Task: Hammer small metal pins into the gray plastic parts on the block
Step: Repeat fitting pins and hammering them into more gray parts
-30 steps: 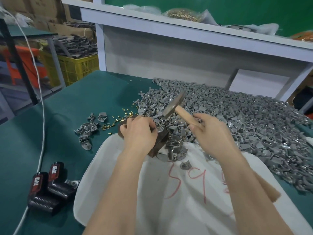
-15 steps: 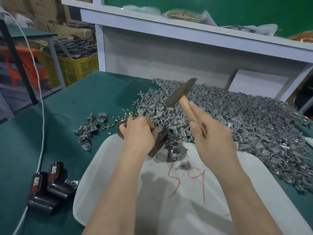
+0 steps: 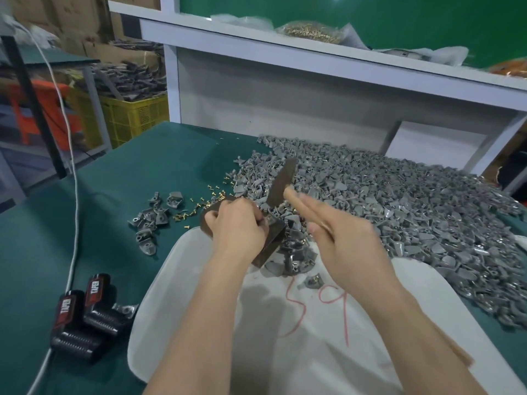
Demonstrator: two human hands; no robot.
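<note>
Our left grip (image 3: pixel 239 223) was curled over the top of the block (image 3: pixel 272 246), pinching down on it; the gray part and pin beneath were hidden. Just beyond and right, the hammer (image 3: pixel 281 181) head hung tilted above the block. Its handle ran back right into our right grip (image 3: pixel 345 240), thumb and fingers clamped along it. We judged that the strike lay down-left.

Blurred hammer (image 3: pixel 281 181); block (image 3: pixel 272 245) top seemingly under left hand (image 3: pixel 238 223)
</note>
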